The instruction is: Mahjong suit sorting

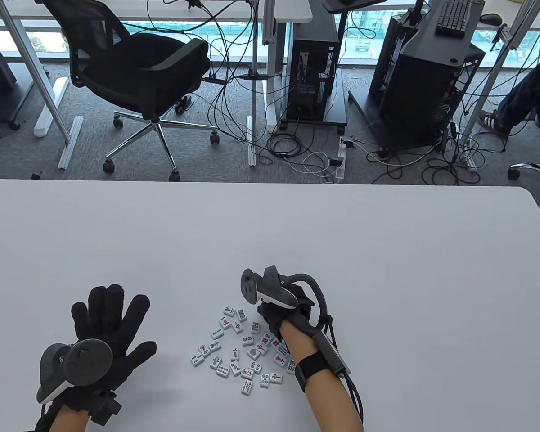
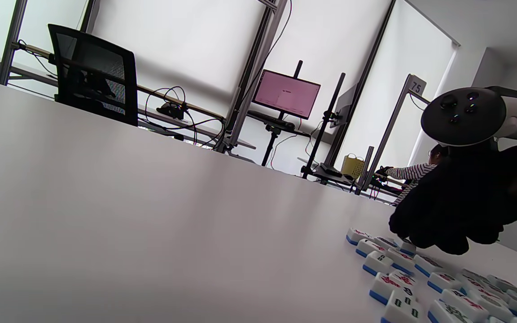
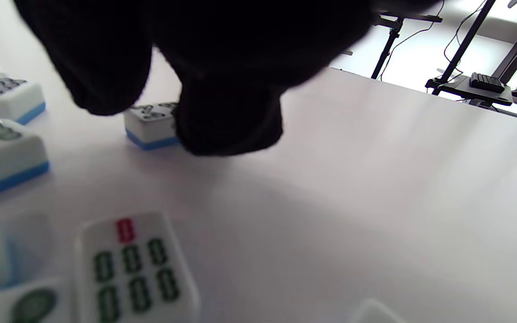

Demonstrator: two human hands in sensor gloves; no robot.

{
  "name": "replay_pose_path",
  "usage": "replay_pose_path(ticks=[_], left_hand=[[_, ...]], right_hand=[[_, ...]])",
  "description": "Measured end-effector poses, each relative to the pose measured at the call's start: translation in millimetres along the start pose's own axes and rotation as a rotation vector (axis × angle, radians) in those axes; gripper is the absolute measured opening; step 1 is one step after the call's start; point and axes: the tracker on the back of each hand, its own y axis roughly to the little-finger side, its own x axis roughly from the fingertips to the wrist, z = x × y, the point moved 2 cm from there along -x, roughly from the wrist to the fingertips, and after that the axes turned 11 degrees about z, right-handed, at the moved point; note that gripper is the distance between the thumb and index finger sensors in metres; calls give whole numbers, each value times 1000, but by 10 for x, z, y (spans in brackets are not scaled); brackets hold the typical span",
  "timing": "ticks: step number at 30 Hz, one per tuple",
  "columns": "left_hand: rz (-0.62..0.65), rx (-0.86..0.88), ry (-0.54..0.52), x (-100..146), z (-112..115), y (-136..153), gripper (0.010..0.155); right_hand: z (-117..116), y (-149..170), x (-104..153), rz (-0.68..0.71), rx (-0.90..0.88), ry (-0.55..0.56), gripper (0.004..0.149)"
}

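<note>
The right hand point(image 1: 282, 310) reaches down at the far right edge of the tile cluster point(image 1: 243, 346), its fingertips point(image 3: 229, 121) closing on either side of one tile point(image 3: 151, 125) that sits face up on the white table point(image 1: 387, 252); the pinch looks just begun, the tile not lifted. The left hand point(image 1: 103, 328) lies flat with fingers spread, holding nothing, well to the left of the cluster. The tiles are small, hard, smooth blocks, probably light and slick, so the short sides offer the surest hold. They lie face up at mixed angles, long axes pointing every way. The pinched tile's long axis runs roughly across the right wrist view.
</note>
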Motion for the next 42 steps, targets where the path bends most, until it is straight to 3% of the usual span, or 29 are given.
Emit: replay_pose_path(ticks=[3, 12, 17, 21, 29, 35, 42], left_hand=[[-2, 0, 8, -1, 13, 5, 82], [7, 1, 20, -10, 24, -18, 82], [12, 5, 22, -15, 30, -26, 82], [20, 13, 37, -28, 67, -35, 81], [30, 8, 57, -35, 107, -53, 81], [37, 2, 80, -39, 151, -67, 81], [36, 14, 88, -40, 154, -77, 81]], right_hand=[[-75, -38, -50, 6, 2, -39, 58], [-86, -51, -7, 73, 8, 13, 57], [127, 202, 416, 159, 41, 171, 58], [137, 486, 788, 184, 41, 145, 59], [-407, 744, 1412, 194, 39, 32, 58], [-688, 717, 1550, 200, 53, -16, 58], [-724, 679, 1598, 160, 96, -8, 60]])
